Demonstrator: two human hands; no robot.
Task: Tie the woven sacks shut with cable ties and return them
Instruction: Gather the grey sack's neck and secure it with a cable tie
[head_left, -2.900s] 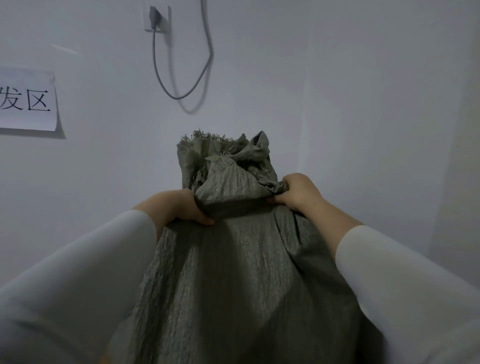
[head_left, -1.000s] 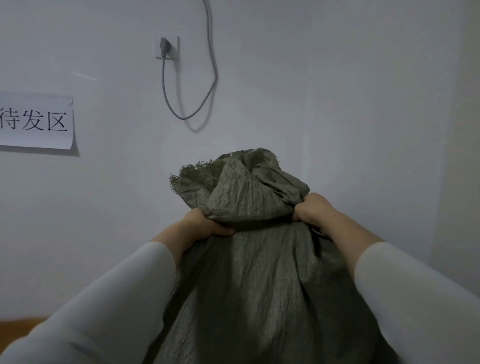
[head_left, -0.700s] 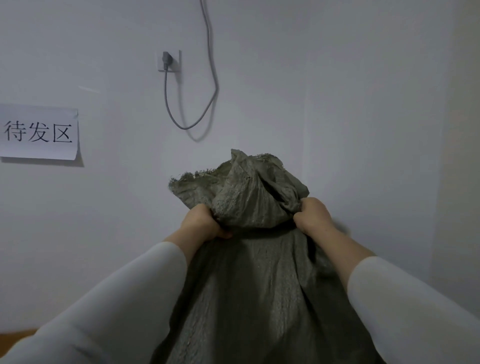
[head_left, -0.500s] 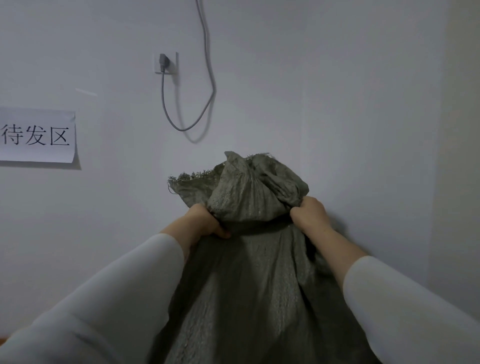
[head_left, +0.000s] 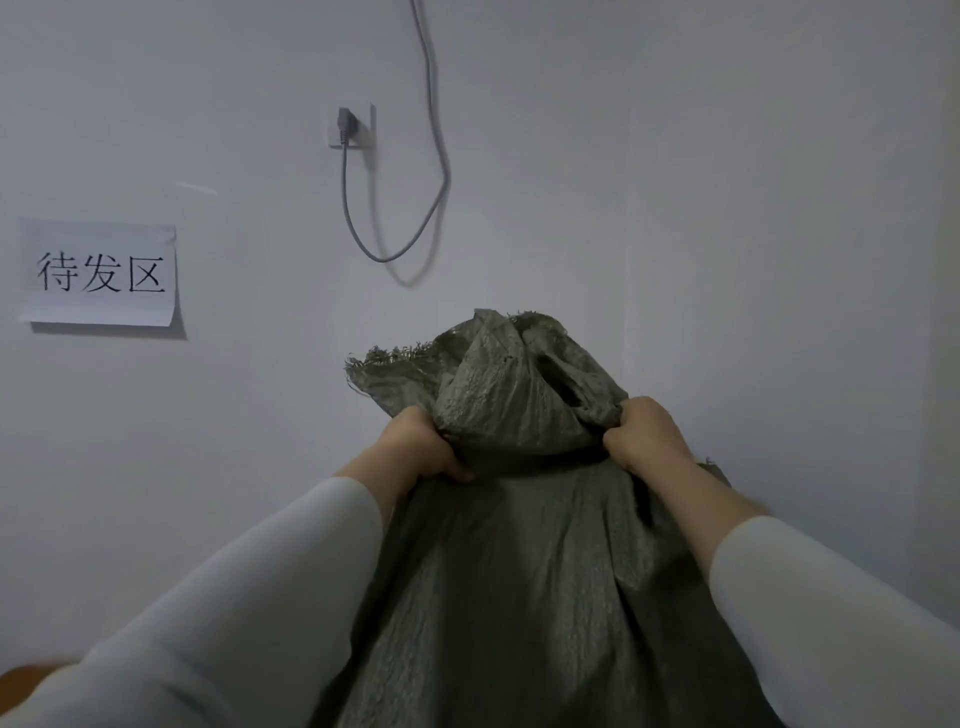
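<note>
A large grey-green woven plastic sack (head_left: 519, 597) fills the lower middle of the head view, held up in front of a plain white wall (head_left: 701, 208). The person's left hand (head_left: 415, 449) grips the sack at the left side of its gathered neck, and its fingers (head_left: 449, 472) are curled tightly into the fabric. The right hand (head_left: 647, 436) grips the opposite side of the neck at about the same height, with its fingers (head_left: 615, 446) closed round a bunched fold. Above the two hands the mouth of the sack stands up in crumpled folds, and a frayed cut edge (head_left: 395, 356) juts out to the left. Below the hands the cloth hangs down in long creases between the forearms, which wear a white left sleeve (head_left: 234, 623) and a white right sleeve (head_left: 831, 597). Whether the sack's bottom rests on anything cannot be seen.

On the wall to the left hangs a white paper sign (head_left: 98, 273) printed with black characters. Higher up, a white wall socket (head_left: 350, 124) carries a grey plug (head_left: 345, 120), and a grey cable (head_left: 395, 255) loops down from it and rises out of view. A small orange-brown patch (head_left: 26, 675) shows at the bottom left corner
</note>
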